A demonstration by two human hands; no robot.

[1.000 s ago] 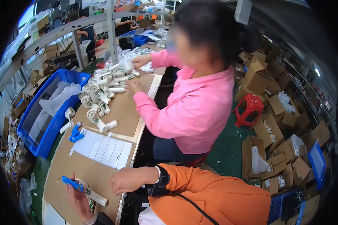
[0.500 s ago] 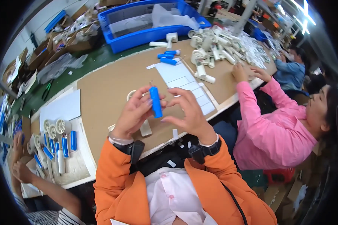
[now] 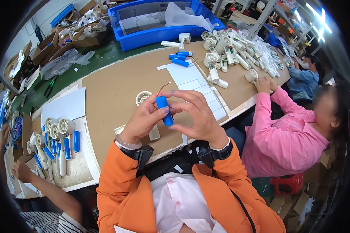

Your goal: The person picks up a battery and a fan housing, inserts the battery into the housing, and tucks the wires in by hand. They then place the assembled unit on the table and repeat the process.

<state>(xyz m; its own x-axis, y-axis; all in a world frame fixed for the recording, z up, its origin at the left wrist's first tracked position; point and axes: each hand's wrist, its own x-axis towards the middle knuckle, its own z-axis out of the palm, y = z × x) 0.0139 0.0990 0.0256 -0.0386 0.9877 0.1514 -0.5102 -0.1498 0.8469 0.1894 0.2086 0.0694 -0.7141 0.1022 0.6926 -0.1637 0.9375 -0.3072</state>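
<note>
A blue battery pack (image 3: 162, 101) with a thin red wire rising from its top is held tilted above the brown tabletop. My left hand (image 3: 140, 119) grips it with the thumb across its front and the fingers behind. On its other side, my right hand (image 3: 200, 116) has its fingertips and thumb curved against the pack's side and lower end. Beneath my hands lies a white handheld fan housing; its round head (image 3: 143, 97) and handle (image 3: 154, 134) show, and my left hand hides the middle. Part of a white piece (image 3: 119, 129) shows beside my left wrist.
Several blue battery packs (image 3: 180, 62) lie beside a white sheet (image 3: 186, 80). A heap of white fan housings (image 3: 225, 46) stands at the back right, a blue bin (image 3: 159, 37) behind. Fan assemblies (image 3: 66, 126) sit at left. Co-workers (image 3: 280, 139) (image 3: 54, 194) work on both sides.
The battery pack has tipped and moved slightly down and right. My right hand has closed in on it. At right, the co-worker in pink has taken hold of a white fan housing.
</note>
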